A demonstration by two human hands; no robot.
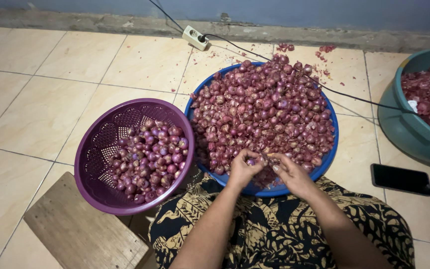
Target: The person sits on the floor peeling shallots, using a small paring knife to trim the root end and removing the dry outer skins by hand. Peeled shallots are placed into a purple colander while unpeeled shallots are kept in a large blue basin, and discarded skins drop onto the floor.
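Both hands meet over the blue basin [330,149]: our left hand [242,169] pinches one shallot [251,162], our right hand [290,174] curls, fingers nearly closed, at its skin. Purple basket [88,164] sits just beside, within easy drop.

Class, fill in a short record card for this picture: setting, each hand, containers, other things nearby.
setting: tiled floor, seen from above
left hand: holds one small purple shallot
right hand: fingertips at the same shallot
containers: round blue plastic basin heaped with shallots; purple perforated plastic basket partly filled; teal tub
nearby: black phone, white power strip, wooden board
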